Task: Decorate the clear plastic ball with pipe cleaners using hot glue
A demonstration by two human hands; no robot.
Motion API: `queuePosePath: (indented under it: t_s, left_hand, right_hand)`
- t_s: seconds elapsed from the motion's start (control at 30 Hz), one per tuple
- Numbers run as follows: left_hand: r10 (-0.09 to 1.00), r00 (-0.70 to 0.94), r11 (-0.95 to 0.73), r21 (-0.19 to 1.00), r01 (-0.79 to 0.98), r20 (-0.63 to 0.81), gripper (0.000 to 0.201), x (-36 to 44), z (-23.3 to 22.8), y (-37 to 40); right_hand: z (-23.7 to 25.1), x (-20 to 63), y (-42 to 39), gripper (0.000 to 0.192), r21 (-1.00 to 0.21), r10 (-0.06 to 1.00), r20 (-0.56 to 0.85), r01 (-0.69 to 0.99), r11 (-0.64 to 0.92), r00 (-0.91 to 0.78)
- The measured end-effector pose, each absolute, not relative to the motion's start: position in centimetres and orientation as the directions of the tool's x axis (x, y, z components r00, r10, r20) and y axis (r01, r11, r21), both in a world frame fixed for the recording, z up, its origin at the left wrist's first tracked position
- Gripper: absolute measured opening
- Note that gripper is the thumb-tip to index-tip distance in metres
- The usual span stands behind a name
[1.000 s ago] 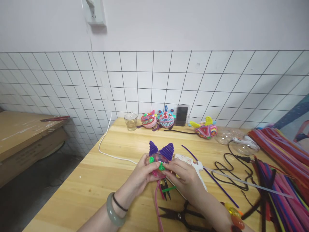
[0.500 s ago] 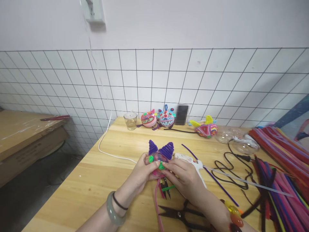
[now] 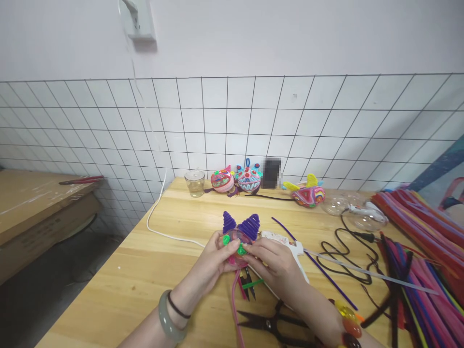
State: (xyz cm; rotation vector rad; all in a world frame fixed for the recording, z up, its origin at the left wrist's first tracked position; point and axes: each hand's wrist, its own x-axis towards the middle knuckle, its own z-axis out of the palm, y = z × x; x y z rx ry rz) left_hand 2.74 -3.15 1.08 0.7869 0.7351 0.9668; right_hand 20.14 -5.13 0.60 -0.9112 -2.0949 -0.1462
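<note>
Unmoved craft head [image 3: 239, 236] between both hands [image 3: 246, 263]

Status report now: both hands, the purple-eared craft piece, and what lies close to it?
Left hand and right hand both grip the purple-eared craft piece above the table. Glue gun just behind; black scissors near the wrists.

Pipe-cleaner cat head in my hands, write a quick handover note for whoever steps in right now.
Left hand and right hand both grip the cat head just above the table.
Done: two purple ears and green eyes are on.
Left: a pink pipe cleaner hangs loose below it, not yet wound.
Scissors and the glue gun lie beside the right hand.
</note>
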Motion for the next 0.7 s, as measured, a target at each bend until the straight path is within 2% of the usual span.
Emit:
queuePosePath:
  t_s: [0.33,0.7]
  left_hand:
    - [0.901,0.393,0.355,0.835,-0.42,-0.186,0.035,2.74,0.68,-3.1]
    - [0.845,0.495,0.467,0.728,-0.501,-0.202,0.059,2.45,1.16,-2.74]
  right_hand:
    - [0.61,19.95,-5.08,0.016,-0.213,0.55,0.744,0.647,0.733,-0.379]
    - [0.58,19.91,-5.07,0.017,-0.237,0.557,0.751,0.642,0.729,-0.355]
